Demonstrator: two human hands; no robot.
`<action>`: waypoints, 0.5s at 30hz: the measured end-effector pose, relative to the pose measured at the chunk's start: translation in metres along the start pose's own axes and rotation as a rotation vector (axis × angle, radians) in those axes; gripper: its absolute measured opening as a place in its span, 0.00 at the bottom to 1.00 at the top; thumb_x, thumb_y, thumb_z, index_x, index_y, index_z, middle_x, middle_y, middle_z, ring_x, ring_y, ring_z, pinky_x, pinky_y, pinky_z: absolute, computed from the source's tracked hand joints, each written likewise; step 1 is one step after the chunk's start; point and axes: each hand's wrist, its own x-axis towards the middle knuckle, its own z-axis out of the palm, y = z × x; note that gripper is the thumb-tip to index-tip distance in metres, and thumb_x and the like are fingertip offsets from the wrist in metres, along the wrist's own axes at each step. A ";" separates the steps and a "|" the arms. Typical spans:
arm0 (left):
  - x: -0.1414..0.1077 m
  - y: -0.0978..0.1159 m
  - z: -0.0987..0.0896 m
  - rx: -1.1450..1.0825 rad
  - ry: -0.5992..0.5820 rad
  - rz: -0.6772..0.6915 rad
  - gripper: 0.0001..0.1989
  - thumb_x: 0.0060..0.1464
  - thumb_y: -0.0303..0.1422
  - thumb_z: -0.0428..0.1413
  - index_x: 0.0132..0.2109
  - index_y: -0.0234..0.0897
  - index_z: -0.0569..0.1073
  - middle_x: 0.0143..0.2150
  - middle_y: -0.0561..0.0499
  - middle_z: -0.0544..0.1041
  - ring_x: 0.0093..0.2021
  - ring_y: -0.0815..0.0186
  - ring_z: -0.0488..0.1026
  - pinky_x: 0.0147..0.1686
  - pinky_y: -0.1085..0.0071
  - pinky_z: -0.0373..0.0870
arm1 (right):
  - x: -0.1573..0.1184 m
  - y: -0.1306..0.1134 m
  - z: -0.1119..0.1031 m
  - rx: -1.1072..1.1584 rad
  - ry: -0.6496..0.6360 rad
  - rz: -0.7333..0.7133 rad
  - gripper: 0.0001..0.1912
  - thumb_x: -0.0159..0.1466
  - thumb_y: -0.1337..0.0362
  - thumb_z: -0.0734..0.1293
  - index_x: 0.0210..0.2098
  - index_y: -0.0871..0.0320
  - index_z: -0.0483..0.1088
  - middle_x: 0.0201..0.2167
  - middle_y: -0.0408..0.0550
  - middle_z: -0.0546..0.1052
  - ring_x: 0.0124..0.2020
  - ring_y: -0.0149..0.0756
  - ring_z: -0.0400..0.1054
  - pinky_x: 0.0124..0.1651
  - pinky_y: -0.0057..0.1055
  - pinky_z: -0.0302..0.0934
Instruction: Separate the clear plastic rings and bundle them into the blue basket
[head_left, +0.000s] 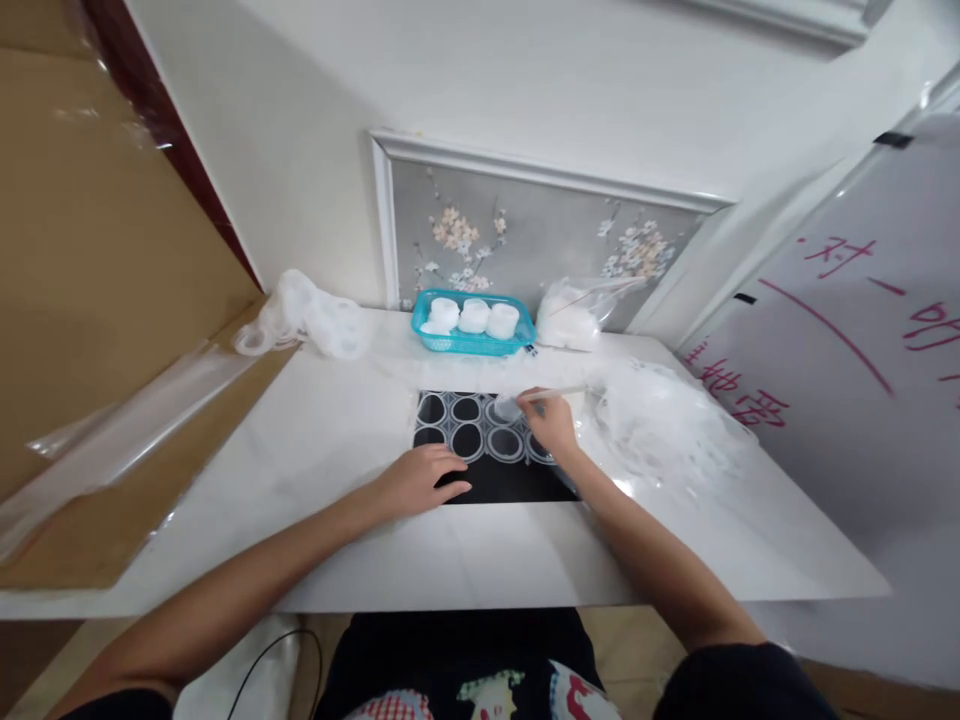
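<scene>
A black sheet (517, 485) printed with rows of pale-ringed circles lies on the white table. My left hand (420, 480) rests palm down on its near left part, thumb apart from the fingers, holding nothing. Over the upper rings, my right hand (551, 422) is closed in a pinch on a thin pale stick (562, 392) that points off to the right. A small translucent piece (508, 408) is at the fingertips, over one ring; I cannot tell whether the fingers touch it. My right hand and wrist hide some rings on the right.
Behind the sheet stands a blue basket (472, 345) with several white rolls. A clear bag of white material (574, 315) is beside it. Loose translucent rings (667, 425) are heaped at right, more white rings (307, 315) at back left. Cardboard (112, 250) borders the left, a whiteboard (847, 400) the right.
</scene>
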 end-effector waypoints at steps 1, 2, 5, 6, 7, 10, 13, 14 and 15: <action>0.007 0.000 0.000 0.000 0.007 0.007 0.15 0.67 0.40 0.53 0.49 0.35 0.79 0.48 0.44 0.82 0.51 0.60 0.78 0.58 0.60 0.71 | -0.009 0.003 0.003 0.002 -0.018 0.007 0.08 0.58 0.60 0.66 0.26 0.53 0.76 0.32 0.50 0.83 0.37 0.48 0.78 0.47 0.42 0.70; 0.015 0.001 0.000 0.010 0.004 0.015 0.15 0.67 0.39 0.53 0.49 0.34 0.78 0.49 0.44 0.81 0.51 0.60 0.78 0.58 0.60 0.71 | -0.017 0.006 0.006 0.006 -0.025 0.014 0.09 0.58 0.59 0.67 0.25 0.53 0.76 0.31 0.50 0.83 0.36 0.48 0.78 0.45 0.42 0.70; 0.044 0.007 0.009 0.098 -0.058 0.035 0.16 0.65 0.39 0.55 0.52 0.32 0.77 0.55 0.41 0.79 0.57 0.57 0.75 0.61 0.58 0.68 | -0.026 0.012 0.011 0.046 -0.072 0.043 0.12 0.59 0.56 0.66 0.25 0.53 0.77 0.31 0.48 0.83 0.33 0.46 0.79 0.39 0.38 0.72; 0.053 0.010 0.014 0.138 -0.082 0.039 0.17 0.65 0.39 0.56 0.54 0.31 0.76 0.56 0.39 0.77 0.59 0.56 0.74 0.62 0.58 0.67 | -0.025 0.013 0.010 0.062 -0.077 0.055 0.13 0.60 0.55 0.66 0.25 0.54 0.77 0.30 0.48 0.83 0.32 0.45 0.79 0.37 0.37 0.72; 0.061 0.011 0.020 0.177 -0.099 0.041 0.19 0.65 0.40 0.56 0.55 0.30 0.75 0.58 0.38 0.76 0.60 0.55 0.73 0.62 0.58 0.67 | -0.024 0.014 0.009 0.074 -0.069 0.069 0.14 0.61 0.54 0.66 0.25 0.54 0.77 0.30 0.48 0.83 0.32 0.45 0.78 0.36 0.36 0.71; 0.077 0.012 0.037 0.254 -0.098 0.034 0.22 0.66 0.41 0.53 0.56 0.28 0.73 0.59 0.36 0.74 0.62 0.54 0.71 0.62 0.60 0.66 | -0.017 0.013 0.001 0.075 0.090 0.120 0.16 0.65 0.54 0.63 0.31 0.56 0.78 0.35 0.52 0.83 0.38 0.46 0.78 0.44 0.40 0.71; 0.077 0.006 0.050 0.259 -0.068 0.060 0.23 0.68 0.42 0.50 0.58 0.27 0.72 0.60 0.35 0.73 0.63 0.54 0.70 0.62 0.59 0.67 | -0.014 0.011 -0.006 0.027 0.350 0.107 0.16 0.67 0.54 0.62 0.35 0.56 0.79 0.39 0.53 0.82 0.47 0.49 0.75 0.55 0.47 0.66; 0.076 0.004 0.052 0.252 -0.057 0.073 0.23 0.68 0.42 0.50 0.58 0.27 0.72 0.60 0.35 0.73 0.63 0.54 0.69 0.62 0.59 0.66 | -0.013 0.010 -0.006 0.012 0.349 0.077 0.15 0.66 0.55 0.63 0.34 0.54 0.79 0.38 0.52 0.83 0.49 0.49 0.73 0.57 0.48 0.64; 0.074 0.002 0.054 0.244 -0.049 0.081 0.23 0.68 0.42 0.49 0.59 0.27 0.72 0.61 0.35 0.73 0.63 0.54 0.69 0.62 0.59 0.66 | -0.014 0.009 -0.005 0.006 0.276 0.041 0.14 0.66 0.55 0.64 0.33 0.53 0.79 0.37 0.51 0.83 0.50 0.50 0.73 0.58 0.48 0.64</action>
